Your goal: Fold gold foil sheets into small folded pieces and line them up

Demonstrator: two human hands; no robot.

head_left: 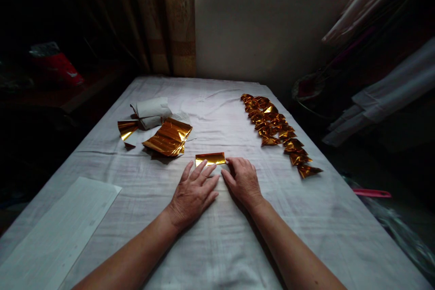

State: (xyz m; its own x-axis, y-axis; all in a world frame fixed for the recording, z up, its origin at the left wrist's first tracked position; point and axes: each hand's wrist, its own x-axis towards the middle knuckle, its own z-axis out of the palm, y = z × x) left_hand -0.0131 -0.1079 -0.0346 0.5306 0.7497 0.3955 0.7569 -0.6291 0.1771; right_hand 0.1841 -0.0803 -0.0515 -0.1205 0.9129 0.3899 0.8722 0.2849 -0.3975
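Note:
A small sheet of gold foil paper (210, 158), with a pale strip along its near side, lies on the white bedsheet in front of me. My left hand (197, 188) is spread flat, its fingertips resting on the sheet's near left part. At the right end of the foil paper is my right hand (243, 179), its fingers bent a little and its thumb apart from the forefinger. The forefinger's tip is by the paper's right edge. Beyond my left hand sits a stack of gold foil sheets (168, 138). Folded gold foil pieces (268, 120) stand in rows at the right.
White wrapping paper (152, 108) and a curled foil piece (127, 129) lie behind the stack. A long white paper sheet (64, 231) is at the left edge. Past the right edge are a pink handle (372, 193) and hanging clothes (390, 86). A curtain (170, 18) hangs at the back.

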